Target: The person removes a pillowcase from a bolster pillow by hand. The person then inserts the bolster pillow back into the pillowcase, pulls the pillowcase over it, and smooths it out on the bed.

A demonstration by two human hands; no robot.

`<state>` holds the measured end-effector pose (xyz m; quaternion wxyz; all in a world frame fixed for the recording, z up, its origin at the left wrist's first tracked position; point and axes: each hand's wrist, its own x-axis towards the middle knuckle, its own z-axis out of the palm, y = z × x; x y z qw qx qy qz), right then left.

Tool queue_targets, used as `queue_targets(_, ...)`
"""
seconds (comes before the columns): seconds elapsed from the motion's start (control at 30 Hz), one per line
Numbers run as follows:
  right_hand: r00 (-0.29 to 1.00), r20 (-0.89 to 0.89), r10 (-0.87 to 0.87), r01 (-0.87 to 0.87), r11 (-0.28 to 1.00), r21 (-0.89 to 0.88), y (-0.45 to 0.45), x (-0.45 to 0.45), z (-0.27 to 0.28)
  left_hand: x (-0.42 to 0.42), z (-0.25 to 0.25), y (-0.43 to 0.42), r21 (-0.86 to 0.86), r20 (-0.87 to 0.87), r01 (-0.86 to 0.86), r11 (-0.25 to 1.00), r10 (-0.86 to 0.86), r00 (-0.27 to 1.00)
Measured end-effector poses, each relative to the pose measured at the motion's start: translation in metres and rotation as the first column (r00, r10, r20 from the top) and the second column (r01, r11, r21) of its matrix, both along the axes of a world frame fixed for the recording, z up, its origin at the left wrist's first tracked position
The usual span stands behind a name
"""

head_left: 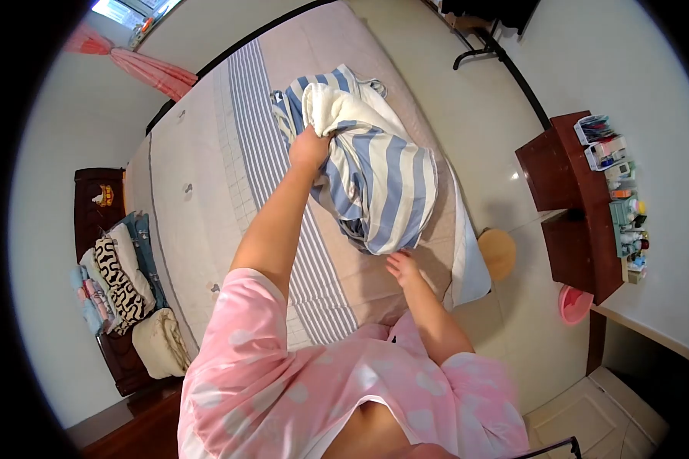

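Note:
A bunched cloth [394,180] with blue and cream stripes and a plain cream side lies on the bed near its right edge. My left hand [310,149] is closed on the left part of this cloth, at the cream fold, with its fingertips partly hidden by fabric. Just below the lower edge of the bundle is my right hand [403,266], its fingers apart and holding nothing. The bed cover [199,206] under the bundle is beige-pink with a band of grey and white stripes.
Pillows and folded textiles [122,279] are piled at the dark headboard [98,206] on the left. To the right stand a round stool [497,255], a dark red cabinet [582,214] with small items on top, and a pink basin [574,304]. A black stand [478,55] is at the upper right.

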<state>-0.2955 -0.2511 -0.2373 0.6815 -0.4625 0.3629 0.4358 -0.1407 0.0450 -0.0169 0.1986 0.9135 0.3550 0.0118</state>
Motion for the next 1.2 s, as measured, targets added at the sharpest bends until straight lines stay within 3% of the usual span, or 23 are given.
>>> queue_targets(0.1, 0.997, 0.008, -0.071, 0.068, 0.972, 0.226, 0.026, 0.0, -0.016, -0.001, -0.002, -0.001, -0.016, -0.004, 0.009, 1.0, -0.009, 1.0)
queue_targets(0.2, 0.95, -0.002, -0.312, 0.308, 0.935, 0.177, 0.034, 0.01, 0.002, -0.007, 0.004, -0.006, -0.046, -0.037, -0.009, 0.999, 0.007, 0.999)
queue_targets(0.37, 0.973, 0.143, -0.181, 0.187, 0.982, -0.028, 0.019, 0.02, 0.036, -0.022, -0.019, -0.002, -0.054, -0.033, -0.086, 0.995, 0.084, 0.996)
queue_targets(0.5, 0.935, 0.049, -0.351, 0.333, 0.916, 0.224, 0.002, 0.032, 0.046, -0.027, -0.024, -0.001, -0.113, 0.049, -0.16, 0.981, 0.166, 0.985)
queue_targets(0.6, 0.905, -0.086, -0.416, 0.405, 0.782, 0.475, 0.017, 0.05, 0.078, -0.026, -0.01, -0.002, -0.094, 0.107, -0.15, 0.984, 0.16, 0.981)
queue_targets(0.63, 0.921, -0.101, -0.376, 0.379, 0.808, 0.45, 0.024, 0.057, 0.086, -0.026, 0.006, -0.005, -0.106, 0.058, -0.125, 0.986, 0.132, 0.99)
queue_targets(0.73, 0.879, -0.192, -0.437, 0.475, 0.758, 0.447, 0.037, 0.073, 0.118, -0.03, 0.009, -0.006, 0.153, 0.207, 0.172, 0.973, -0.202, 0.957)
queue_targets(0.77, 0.872, -0.204, -0.444, 0.489, 0.788, 0.375, 0.04, 0.078, 0.129, -0.035, 0.018, -0.015, 0.174, 0.247, 0.26, 0.95, -0.298, 0.922)
queue_targets(0.87, 0.836, -0.245, -0.491, 0.546, 0.788, 0.286, 0.037, 0.092, 0.128, -0.047, 0.001, -0.03, 0.308, 0.317, 0.406, 0.861, -0.495, 0.809)
queue_targets(0.93, 0.867, -0.264, -0.424, 0.489, 0.826, 0.28, 0.031, 0.093, 0.105, -0.058, 0.004, -0.054, 0.32, 0.346, 0.453, 0.832, -0.548, 0.761)
queue_targets(1.03, 0.89, -0.29, -0.353, 0.408, 0.899, 0.16, 0.025, 0.088, 0.09, -0.075, -0.004, -0.083, 0.182, 0.302, 0.539, 0.823, -0.568, 0.766)
queue_targets(1.13, 0.948, -0.2, -0.247, 0.276, 0.952, 0.131, 0.015, 0.075, 0.109, -0.091, 0.005, -0.116, 0.11, 0.37, 0.576, 0.81, -0.571, 0.733)
queue_targets(1.2, 0.977, -0.161, -0.138, 0.166, 0.971, 0.173, 0.004, 0.066, 0.111, -0.099, 0.016, -0.134, 0.002, 0.309, 0.598, 0.801, -0.57, 0.761)
